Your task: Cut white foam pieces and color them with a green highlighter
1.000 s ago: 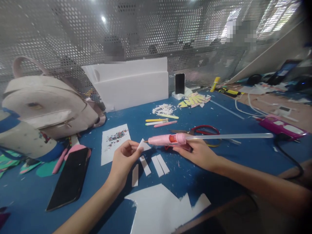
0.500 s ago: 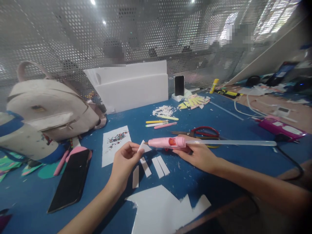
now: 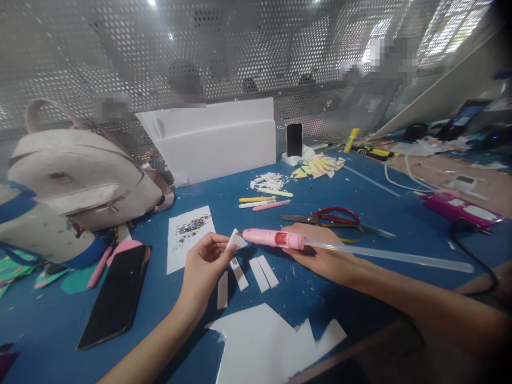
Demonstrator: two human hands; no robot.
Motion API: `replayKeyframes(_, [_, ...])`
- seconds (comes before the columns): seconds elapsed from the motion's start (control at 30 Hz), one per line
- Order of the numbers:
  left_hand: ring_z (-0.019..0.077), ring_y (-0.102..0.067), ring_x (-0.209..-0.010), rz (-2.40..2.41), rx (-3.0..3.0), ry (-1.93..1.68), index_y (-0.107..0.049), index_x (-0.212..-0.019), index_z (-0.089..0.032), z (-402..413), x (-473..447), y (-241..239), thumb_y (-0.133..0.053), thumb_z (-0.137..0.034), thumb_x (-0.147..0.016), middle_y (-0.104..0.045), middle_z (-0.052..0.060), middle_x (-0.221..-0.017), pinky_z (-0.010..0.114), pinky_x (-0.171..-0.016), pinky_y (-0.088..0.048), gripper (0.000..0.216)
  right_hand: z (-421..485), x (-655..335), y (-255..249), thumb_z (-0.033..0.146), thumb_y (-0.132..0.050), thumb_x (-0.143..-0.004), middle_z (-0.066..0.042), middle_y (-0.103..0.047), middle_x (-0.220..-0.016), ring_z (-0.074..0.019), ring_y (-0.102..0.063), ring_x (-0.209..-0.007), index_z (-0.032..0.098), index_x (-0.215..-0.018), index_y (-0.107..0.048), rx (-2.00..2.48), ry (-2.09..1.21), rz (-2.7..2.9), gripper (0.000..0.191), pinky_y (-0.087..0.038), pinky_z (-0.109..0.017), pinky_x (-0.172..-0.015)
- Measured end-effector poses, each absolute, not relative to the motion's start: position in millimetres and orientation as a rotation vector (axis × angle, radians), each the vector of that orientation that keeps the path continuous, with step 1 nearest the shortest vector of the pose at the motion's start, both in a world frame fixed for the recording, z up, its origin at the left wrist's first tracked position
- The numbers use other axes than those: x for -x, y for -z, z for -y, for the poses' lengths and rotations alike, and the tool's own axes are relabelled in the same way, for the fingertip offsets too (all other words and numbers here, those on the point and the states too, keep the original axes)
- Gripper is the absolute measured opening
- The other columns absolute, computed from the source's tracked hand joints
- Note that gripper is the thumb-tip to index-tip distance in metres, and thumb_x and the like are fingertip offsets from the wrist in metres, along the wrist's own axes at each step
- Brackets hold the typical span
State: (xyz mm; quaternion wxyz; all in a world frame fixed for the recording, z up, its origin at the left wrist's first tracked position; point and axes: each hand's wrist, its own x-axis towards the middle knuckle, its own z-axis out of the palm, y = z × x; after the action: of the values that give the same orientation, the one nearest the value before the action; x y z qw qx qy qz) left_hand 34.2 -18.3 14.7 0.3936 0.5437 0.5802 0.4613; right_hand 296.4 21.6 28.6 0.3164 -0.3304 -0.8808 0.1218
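Observation:
My left hand (image 3: 207, 260) pinches a small folded white piece of card or foam board (image 3: 239, 242) between thumb and fingers. Closed round a pink hot glue gun (image 3: 272, 238) is my right hand (image 3: 320, 255), partly hidden behind the gun. The gun's nozzle meets the edge of the white piece, or nearly so; I cannot tell whether they touch. A long clear glue stick (image 3: 392, 257) juts from the gun's back end. Several narrow white strips (image 3: 260, 274) lie on the blue table below the hands.
Red-handled scissors (image 3: 338, 216) lie beyond my right hand. Left of my left hand are a paper with colourful bits (image 3: 174, 256), a black phone (image 3: 114, 296) and a pale backpack (image 3: 80, 170). A cut white sheet (image 3: 264, 341) lies in front; pens (image 3: 256, 204) and a purple power strip (image 3: 462, 210) lie farther off.
The glue gun has tilted, its back end and glue stick swinging down and toward me, while the nozzle stays at the white piece. My left hand has barely moved.

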Motion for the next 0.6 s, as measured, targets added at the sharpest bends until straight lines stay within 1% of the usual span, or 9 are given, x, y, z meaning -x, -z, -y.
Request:
replayKeyframes(0.17, [0.0165, -0.063, -0.089, -1.484, -1.388, -1.174, -0.059, -0.11, -0.016, 17.0, -34.0, -13.5, -0.06, -0.039, -0.09, -0.063, 0.005, -0.106, 0.037, -0.078, -0.055, 0.03, -19.7, -296.5, -31.2, 0.032, -0.048, -0.097, -0.007, -0.071, -0.1, -0.0174, -0.065, -0.081, 0.02, -0.102, -0.063, 0.875, -0.343, 2.335, 0.02, -0.048, -0.028, -0.065])
replayKeyframes(0.33, [0.0159, -0.063, -0.087, -1.487, -1.402, -1.186, -0.059, -0.109, -0.016, 17.7, -34.3, -13.5, -0.06, -0.039, -0.09, -0.063, 0.005, -0.104, 0.036, -0.077, -0.055, 0.029, -19.6, -294.3, -32.1, 0.033, -0.047, -0.098, -0.006, -0.071, -0.096, -0.017, -0.064, -0.078, 0.02, -0.097, -0.065, 0.902, -0.352, 2.36, 0.022, -0.046, -0.028, -0.063])
replayKeyframes(0.5, [0.0156, -0.063, -0.086, -1.483, -1.413, -1.201, -0.059, -0.108, -0.016, 17.8, -34.6, -13.4, -0.06, -0.039, -0.09, -0.064, 0.004, -0.103, 0.036, -0.077, -0.055, 0.029, -20.0, -294.7, -32.7, 0.034, -0.047, -0.098, -0.007, -0.07, -0.1, -0.0194, -0.065, -0.088, 0.02, -0.108, -0.063, 0.913, -0.352, 2.359, 0.023, -0.047, -0.029, -0.068])
replayKeyframes(0.6, [0.0157, -0.063, -0.087, -1.484, -1.419, -1.2, -0.059, -0.108, -0.016, 18.0, -34.7, -13.5, -0.06, -0.039, -0.09, -0.063, 0.004, -0.104, 0.036, -0.077, -0.055, 0.029, -19.4, -295.0, -33.8, 0.034, -0.048, -0.098, -0.006, -0.069, -0.101, -0.0196, -0.065, -0.09, 0.02, -0.109, -0.063, 0.928, -0.404, 2.364, 0.023, -0.047, -0.029, -0.071])
